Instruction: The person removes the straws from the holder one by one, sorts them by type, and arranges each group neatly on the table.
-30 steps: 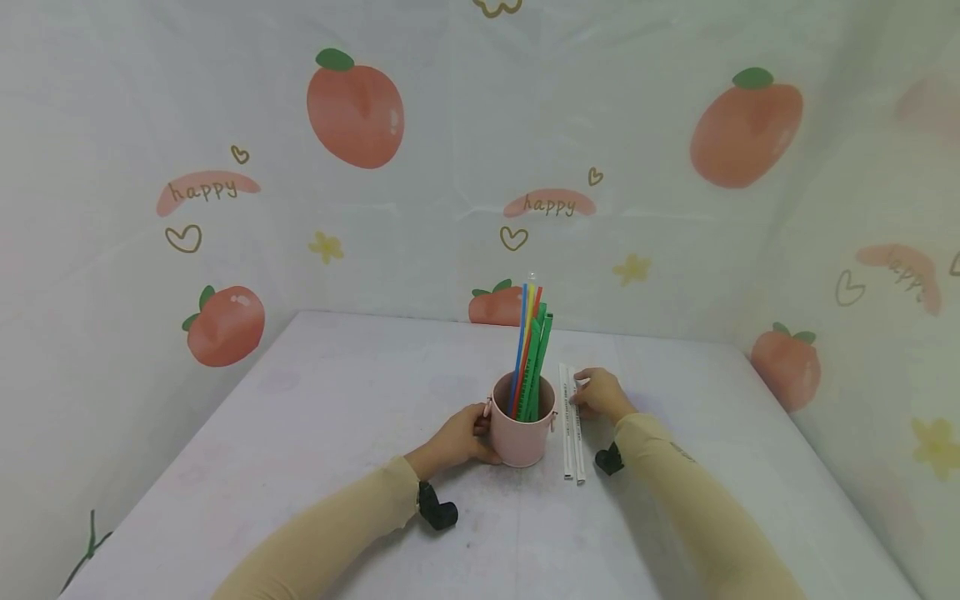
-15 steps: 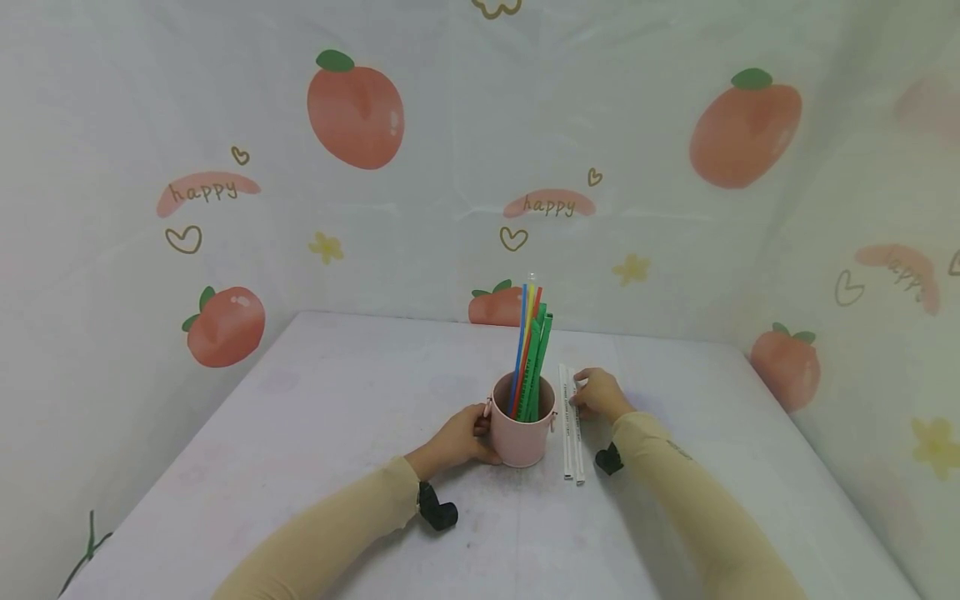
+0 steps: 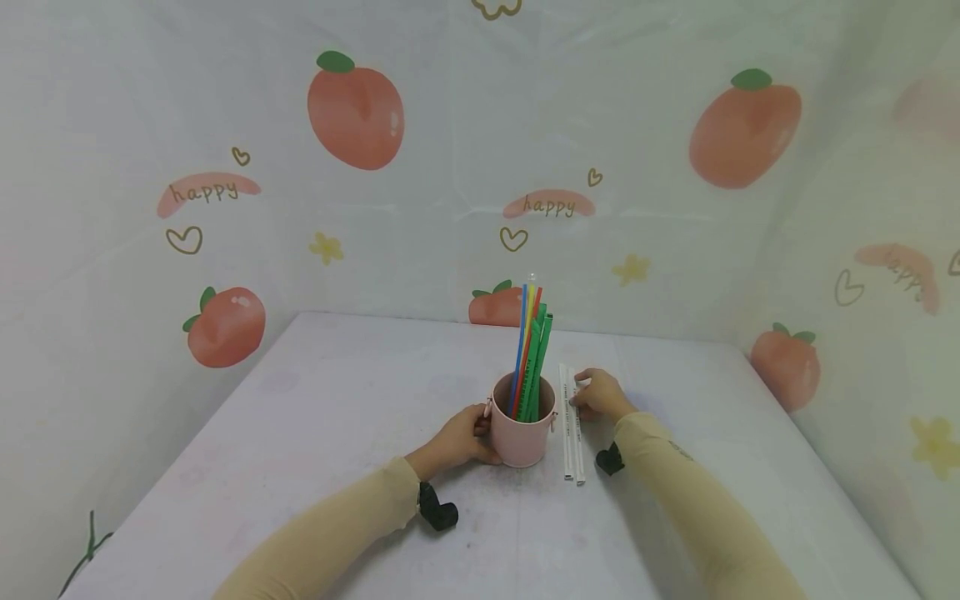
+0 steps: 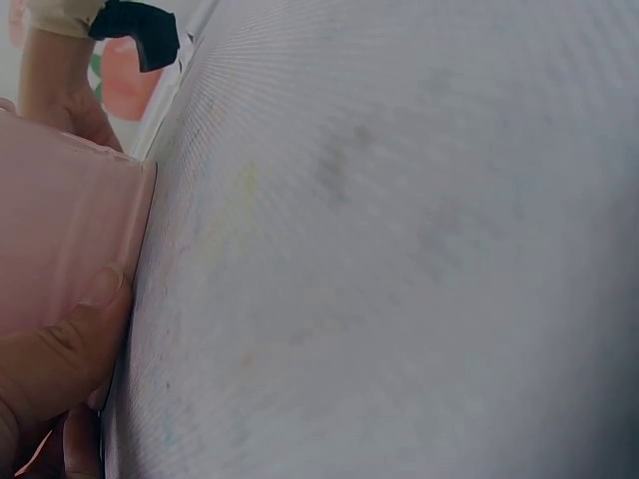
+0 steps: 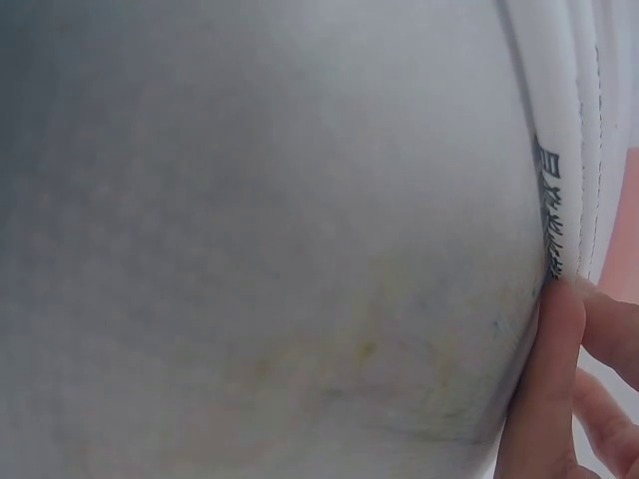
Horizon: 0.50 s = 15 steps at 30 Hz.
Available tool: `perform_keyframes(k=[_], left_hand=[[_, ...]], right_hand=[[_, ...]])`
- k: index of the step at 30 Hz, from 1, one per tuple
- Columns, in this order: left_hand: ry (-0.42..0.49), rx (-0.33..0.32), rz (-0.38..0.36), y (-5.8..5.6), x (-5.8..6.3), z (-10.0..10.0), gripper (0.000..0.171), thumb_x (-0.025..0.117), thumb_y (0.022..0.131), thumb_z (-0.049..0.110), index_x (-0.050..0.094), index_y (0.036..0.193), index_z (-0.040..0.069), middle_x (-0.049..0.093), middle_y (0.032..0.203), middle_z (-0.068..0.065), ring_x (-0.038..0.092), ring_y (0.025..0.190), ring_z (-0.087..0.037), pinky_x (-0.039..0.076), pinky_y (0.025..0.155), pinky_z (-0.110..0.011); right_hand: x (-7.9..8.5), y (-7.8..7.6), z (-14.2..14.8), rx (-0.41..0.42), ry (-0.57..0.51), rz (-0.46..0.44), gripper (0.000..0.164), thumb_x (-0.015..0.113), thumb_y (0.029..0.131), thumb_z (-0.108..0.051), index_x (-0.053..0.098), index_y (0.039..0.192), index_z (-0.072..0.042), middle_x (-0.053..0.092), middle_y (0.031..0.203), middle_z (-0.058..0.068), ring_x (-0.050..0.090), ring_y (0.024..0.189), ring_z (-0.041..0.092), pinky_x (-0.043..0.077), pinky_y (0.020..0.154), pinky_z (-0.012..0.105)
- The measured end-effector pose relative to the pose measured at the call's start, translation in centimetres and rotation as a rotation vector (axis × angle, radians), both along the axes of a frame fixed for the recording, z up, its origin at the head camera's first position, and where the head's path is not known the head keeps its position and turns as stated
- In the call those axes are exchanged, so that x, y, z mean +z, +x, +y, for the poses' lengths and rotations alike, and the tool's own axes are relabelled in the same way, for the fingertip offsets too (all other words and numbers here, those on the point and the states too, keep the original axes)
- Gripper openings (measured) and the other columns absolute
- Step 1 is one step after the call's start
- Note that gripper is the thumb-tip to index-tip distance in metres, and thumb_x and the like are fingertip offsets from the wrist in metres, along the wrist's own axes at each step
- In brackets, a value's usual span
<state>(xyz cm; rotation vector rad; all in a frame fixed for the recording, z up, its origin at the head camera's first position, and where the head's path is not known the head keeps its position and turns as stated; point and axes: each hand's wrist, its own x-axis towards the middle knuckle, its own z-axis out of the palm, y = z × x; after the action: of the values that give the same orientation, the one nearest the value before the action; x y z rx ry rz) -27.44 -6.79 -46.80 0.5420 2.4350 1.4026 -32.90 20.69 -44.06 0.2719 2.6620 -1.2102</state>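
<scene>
We curl our left hand [image 3: 450, 439] round the bucket [image 3: 517, 443], thumb low against its wall. Our right hand [image 3: 604, 396] pinches the white straws [image 3: 566, 433] at their right edge, thumb and fingertip together; they lie just right of the bucket, near its coloured straws [image 3: 534, 367].

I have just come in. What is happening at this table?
A person's left hand grips the side of a small pink bucket, upright on the table. In it stand blue, yellow and red straws and green, printed sticks. The right hand touches white, printed sticks, perhaps wrapped straws, lying beside the bucket.
</scene>
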Motion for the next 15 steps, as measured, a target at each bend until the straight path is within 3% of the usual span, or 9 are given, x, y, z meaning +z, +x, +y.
perform_keyframes(k=[7,15], left_hand=[[0.008,0.005,0.000,0.06,0.07,0.06,0.076,0.087,0.066,0.002,0.050,0.133,0.000,0.056,0.127,-0.015,0.054,0.122,-0.033,0.046,0.107,-0.045],[0.016,-0.001,-0.010,0.01,0.06,-0.02,0.078,0.086,0.067,0.002,0.048,0.135,0.000,0.056,0.129,-0.015,0.054,0.122,-0.033,0.047,0.106,-0.044]], right_hand=[[0.12,-0.04,0.08,-0.024,-0.030,-0.042,0.058,0.070,0.085,-0.002,0.046,0.137,0.001,0.056,0.121,0.025,0.065,0.068,0.015,0.061,0.064,0.026],[-0.11,-0.24,0.52,-0.026,-0.080,-0.061,0.060,0.070,0.085,-0.004,0.044,0.140,0.000,0.057,0.119,0.024,0.063,0.064,0.012,0.060,0.063,0.024]])
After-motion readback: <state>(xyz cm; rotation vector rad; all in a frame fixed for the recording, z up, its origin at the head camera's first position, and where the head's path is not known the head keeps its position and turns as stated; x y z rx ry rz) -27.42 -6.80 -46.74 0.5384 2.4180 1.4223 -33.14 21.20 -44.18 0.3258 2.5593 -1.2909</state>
